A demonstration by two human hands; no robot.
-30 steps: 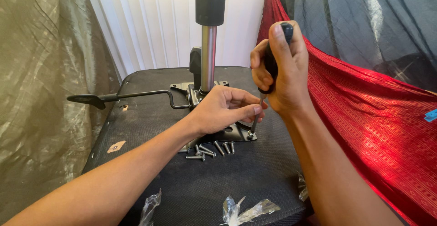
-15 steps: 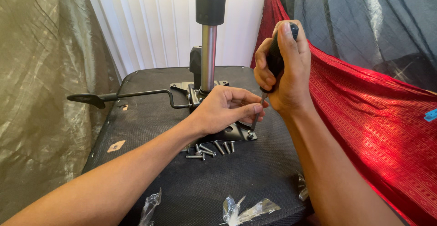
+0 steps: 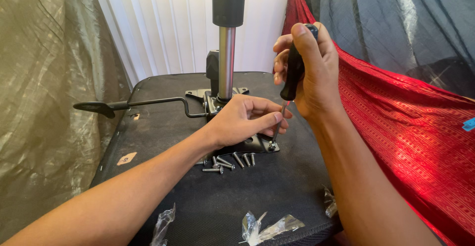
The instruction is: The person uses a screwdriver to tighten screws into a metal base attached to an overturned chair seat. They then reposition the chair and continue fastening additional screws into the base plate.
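The right hand (image 3: 309, 73) is wrapped tight round the black handle of a screwdriver (image 3: 292, 75), thumb capping the top so it can bear straight down. The thin shaft runs down at a slight tilt to a screw (image 3: 271, 147) at the near right corner of the metal plate (image 3: 255, 144). The plate lies flat on the upturned black seat (image 3: 163, 142), about the middle of it.

The left hand (image 3: 245, 120) rests on the plate, fingers curled in and closed to a narrow pinch, with the fingertips (image 3: 279, 123) just beside the shaft, low down. It seems to be steadying the tip so it stays seated in the screw head; whether it actually touches the shaft I cannot tell.

From the plate a shiny column (image 3: 226, 63) stands upright, with a black sleeve over its top. A black lever (image 3: 133, 104) reaches out from the plate toward the seat's left edge, ending in a flat paddle beyond it.

Loose screws (image 3: 227, 162) lie in a small heap on the seat just in front of the plate, close enough for the left hand to pick from. Torn clear bags (image 3: 267, 226) sit along the near edge of the seat, another scrap at the near right corner.

Red cloth (image 3: 410, 132) drapes to the right of the seat, an olive sheet (image 3: 44, 87) hangs on the left, and white blinds (image 3: 163, 23) stand behind.
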